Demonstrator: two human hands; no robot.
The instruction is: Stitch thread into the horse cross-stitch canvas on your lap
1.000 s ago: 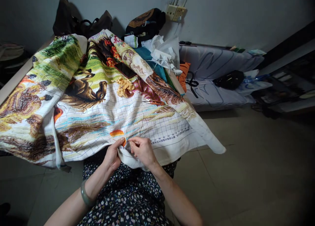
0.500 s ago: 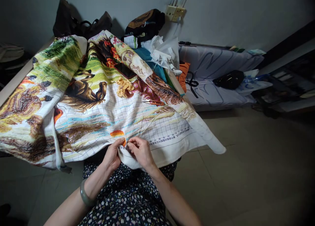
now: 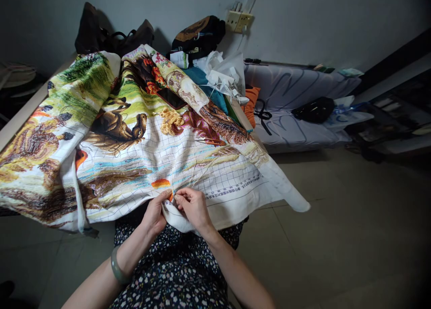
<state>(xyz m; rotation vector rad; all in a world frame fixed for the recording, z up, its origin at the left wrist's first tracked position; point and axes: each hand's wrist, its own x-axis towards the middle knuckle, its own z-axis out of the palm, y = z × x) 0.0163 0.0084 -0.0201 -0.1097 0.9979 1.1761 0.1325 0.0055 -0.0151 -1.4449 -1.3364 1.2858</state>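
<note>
A large cross-stitch canvas with horses, greenery and a white printed grid lies over a table and hangs down to my lap. My left hand pinches the canvas's folded front edge beside a small orange stitched patch. My right hand is pinched at the same spot, fingertips together as if on a needle, which is too small to see. A pale thread runs up from those fingers across the grid. A green bangle circles my left wrist.
A skein of yellow thread and red-handled scissors rest on the canvas. Dark bags, a white plastic bag and a wall socket are behind. A grey mattress with a black pouch lies right, on tiled floor.
Both hands stay at the canvas edge; my right hand's fingertips have closed in slightly toward my left thumb. The view has shifted a little downward.
</note>
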